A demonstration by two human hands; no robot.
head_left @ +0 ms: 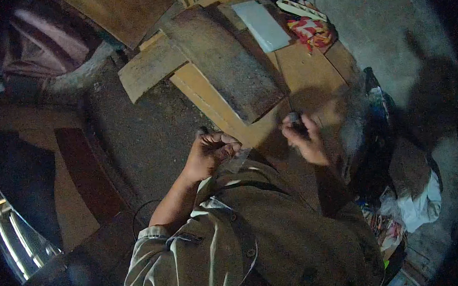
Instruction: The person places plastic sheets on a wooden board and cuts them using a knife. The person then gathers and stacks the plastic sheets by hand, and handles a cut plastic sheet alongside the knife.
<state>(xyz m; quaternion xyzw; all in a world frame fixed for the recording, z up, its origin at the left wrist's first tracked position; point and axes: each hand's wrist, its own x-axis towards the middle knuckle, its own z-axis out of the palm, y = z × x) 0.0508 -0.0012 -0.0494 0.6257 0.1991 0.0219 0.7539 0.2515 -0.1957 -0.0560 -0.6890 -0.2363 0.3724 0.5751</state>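
My left hand (209,156) is closed in a pinch, fingertips and thumb together over my lap. Just below those fingertips shows a small see-through piece, like clear plastic film (236,162). A small dark knob-like shape (202,130) shows at the back of the same hand; what it is I cannot tell. To the right, apart from the left, my right hand (308,142) is curled round a small grey object (293,118), mostly hidden by the fingers. Beyond both hands lies a worn, dark-stained board (224,59) on a brown sheet (259,128).
A pale flat rectangular slab (261,25) lies at the back, beside a red and yellow cloth (311,32) and a cream slotted strip (302,8). White plastic bags (421,204) sit at the right on the concrete floor (390,33). Dark boards (86,167) stand left.
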